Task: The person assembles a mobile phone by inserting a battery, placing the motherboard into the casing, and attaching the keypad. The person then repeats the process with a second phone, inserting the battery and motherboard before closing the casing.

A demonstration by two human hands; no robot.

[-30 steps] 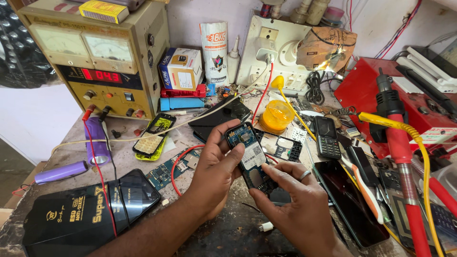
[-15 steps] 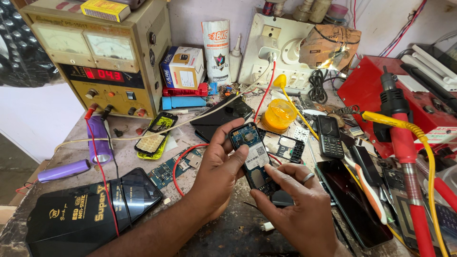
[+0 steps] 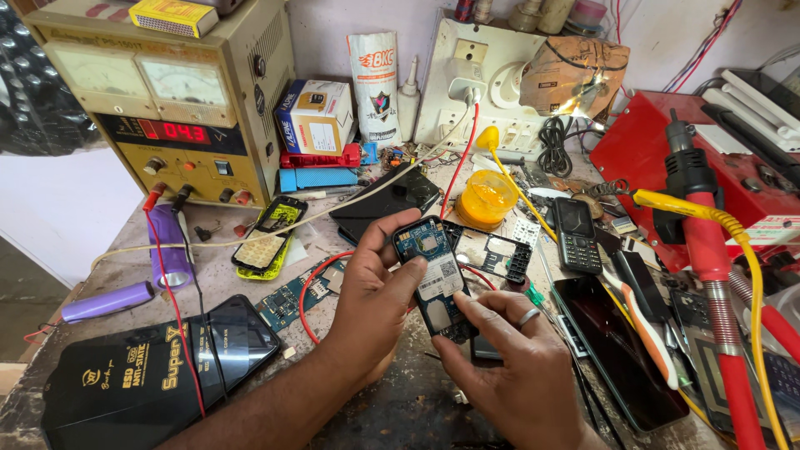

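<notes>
- The right hand (image 3: 521, 379) comes in from about 5 o'clock, a ring on one finger; its fingers curl in and pinch the lower end of the opened phone (image 3: 437, 279).
- The left hand (image 3: 375, 304), reaching in from 7 o'clock, wraps around the same phone from the left, thumb across its side and fingertips at its top edge (a closed, firm grip).
- The opened phone sits at the middle of the view, raised above the bench between both hands, its blue circuit board and white label facing up.
- At 8 o'clock lies a black anti-static mat (image 3: 133, 379), with a dark phone screen (image 3: 237, 333) resting on its right end.
- At 4 o'clock a long black glass panel (image 3: 621, 350) lies flat on the bench.
- Just beyond the hands, at 1 o'clock, a black phone frame (image 3: 500, 254) lies near a small keypad phone (image 3: 575, 223).
- At 10 o'clock stands a beige bench power supply (image 3: 167, 100) with a red lit display.
- Far off at 12 o'clock sits an orange round tub (image 3: 487, 198), below a white socket board (image 3: 483, 83).
</notes>
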